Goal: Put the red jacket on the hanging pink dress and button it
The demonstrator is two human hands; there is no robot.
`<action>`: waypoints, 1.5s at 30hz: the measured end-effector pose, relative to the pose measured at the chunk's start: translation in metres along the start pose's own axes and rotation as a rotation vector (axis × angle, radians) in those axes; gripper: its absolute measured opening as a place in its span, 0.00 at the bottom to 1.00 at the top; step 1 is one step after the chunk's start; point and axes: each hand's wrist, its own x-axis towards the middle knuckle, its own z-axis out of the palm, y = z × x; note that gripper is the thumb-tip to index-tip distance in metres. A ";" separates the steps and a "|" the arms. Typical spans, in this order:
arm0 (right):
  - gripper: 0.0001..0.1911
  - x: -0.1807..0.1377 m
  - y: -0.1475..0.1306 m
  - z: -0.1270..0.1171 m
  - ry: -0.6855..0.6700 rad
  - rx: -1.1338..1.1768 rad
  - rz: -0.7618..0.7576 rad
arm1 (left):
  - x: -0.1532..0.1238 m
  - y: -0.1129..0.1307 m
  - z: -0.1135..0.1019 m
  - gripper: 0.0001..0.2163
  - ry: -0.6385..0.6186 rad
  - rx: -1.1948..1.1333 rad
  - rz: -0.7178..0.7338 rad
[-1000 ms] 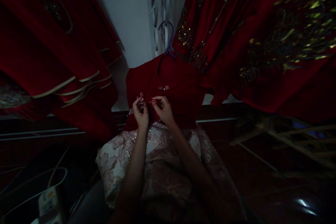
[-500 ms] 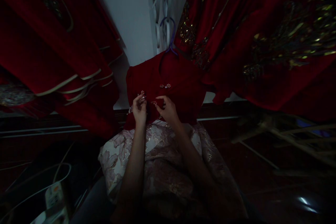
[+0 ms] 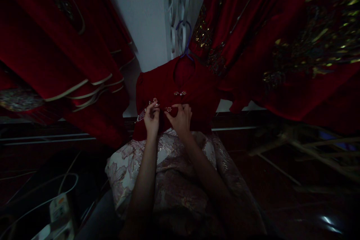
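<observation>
Firstly, writing: one white power strip (image 3: 59, 210), near left, bearing an orange mark and small print too dim to read. White cable (image 3: 75, 183), looped just beside it.

Item, centre: red garment (image 3: 202, 101), round-necked, its lower edge over the near patterned cloth. Purple hanger (image 3: 188, 45) at its neckline, hooked up toward white scrollwork (image 3: 185, 3) on the far side. Upper beaded clasp (image 3: 180, 93), fastened on the front below the neck.

Item: lower beaded clasp (image 3: 168, 109), nearer and a little to the left, at the right hand (image 3: 181, 120). Thumb and forefinger stand apart about this piece; whether they press on it cannot be told.

Item: left hand (image 3: 152, 118), fingertips drawn close together at the garment's left part, a left beaded piece (image 3: 155, 100) just beyond them. Whether that piece is gripped cannot be told. Further beads (image 3: 140, 115), left of this hand.

Surroundings: patterned cloth (image 3: 122, 165), pale with pinkish flowers, near, both forearms lying across the view of it. Left-hand red drapery (image 3: 56, 52), pale-edged. Right-hand red drapery (image 3: 253, 67), with gold sequins (image 3: 332, 41). Pale wall (image 3: 140, 11), far, between the draperies. Wooden frame (image 3: 312, 155), right, blurred. Dark floor (image 3: 281, 202), near right, with a bright reflection.

The hands cover part of the garment's front.
</observation>
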 end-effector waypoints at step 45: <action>0.04 0.018 -0.021 0.016 -0.175 0.684 -0.106 | -0.004 0.013 0.007 0.10 0.179 0.085 -0.017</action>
